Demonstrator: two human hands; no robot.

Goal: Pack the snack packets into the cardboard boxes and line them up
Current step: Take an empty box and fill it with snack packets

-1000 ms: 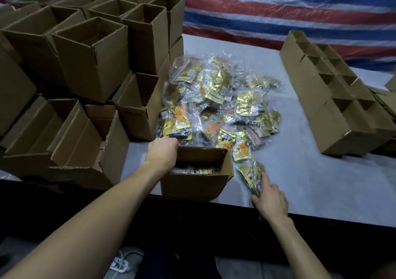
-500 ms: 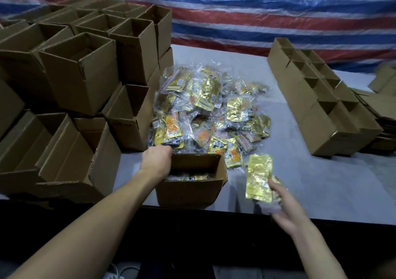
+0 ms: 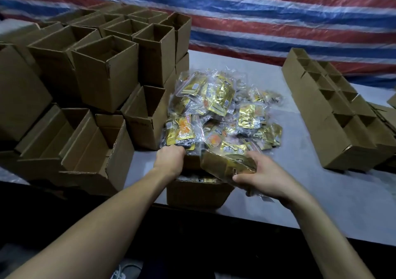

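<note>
Hanging across the whole back, a wrinkled tarpaulin [image 3: 278, 10] in red, white and blue stripes, meeting the far edge of a table [image 3: 334, 195] with a pale grey top. Below the near edge, a dark table front [image 3: 214, 231], and at the bottom something small and white [image 3: 119, 275] on the floor, too blurred to name.

I see the open box [image 3: 197, 193] on the table [image 3: 300, 203], its far rim under the fingers of my left hand [image 3: 170, 160]. 1 packet [image 3: 225, 165] sits in the fingers of my right hand [image 3: 265, 175], over the box. The packet pile [image 3: 220, 115] lies just beyond both. Stacked boxes [image 3: 102, 81] stand left of the left fingers, and a lined-up row [image 3: 334, 124] stands well right of the right fingers.
</note>
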